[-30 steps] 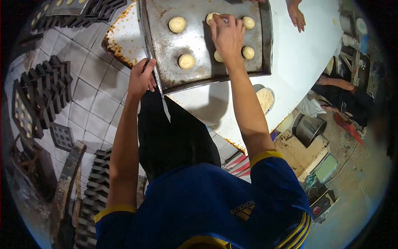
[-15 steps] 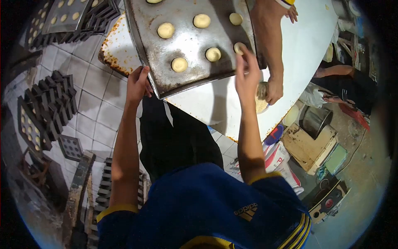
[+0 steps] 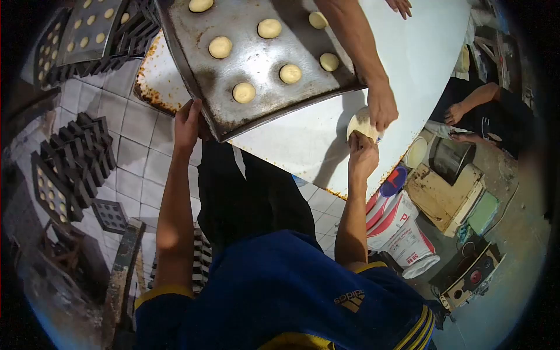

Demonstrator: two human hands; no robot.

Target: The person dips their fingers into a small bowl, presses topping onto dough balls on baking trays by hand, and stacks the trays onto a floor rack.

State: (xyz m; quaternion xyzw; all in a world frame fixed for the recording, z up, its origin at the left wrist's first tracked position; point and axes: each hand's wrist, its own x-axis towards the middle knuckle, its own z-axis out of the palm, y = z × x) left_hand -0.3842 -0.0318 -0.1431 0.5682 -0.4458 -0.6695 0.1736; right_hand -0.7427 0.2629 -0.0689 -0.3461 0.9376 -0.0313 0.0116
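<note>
My left hand (image 3: 188, 123) is closed on the left edge of a dark metal baking tray (image 3: 221, 125), near its front corner. Rows of round, pale dough pieces (image 3: 244, 92) lie spaced out on the tray. My right hand (image 3: 364, 156) reaches into a small bowl of pale, crumbly topping (image 3: 361, 122) to the right of the tray. Its fingers are bunched together, and whatever they pinch is hidden. Another person's hand (image 3: 382, 108) dips into the same bowl from above, close to my fingers.
The white table (image 3: 315, 154) has rusty edges. Racks of trays (image 3: 76, 154) stand on the tiled floor at left. To the right are a white sack (image 3: 402, 233), a metal pot (image 3: 452, 158), a wooden box (image 3: 440, 195) and a person in dark clothing (image 3: 490, 111).
My right hand has moved from the dough piece at the tray's right side down to the bowl. My left hand stays at the tray's edge; the view has shifted slightly.
</note>
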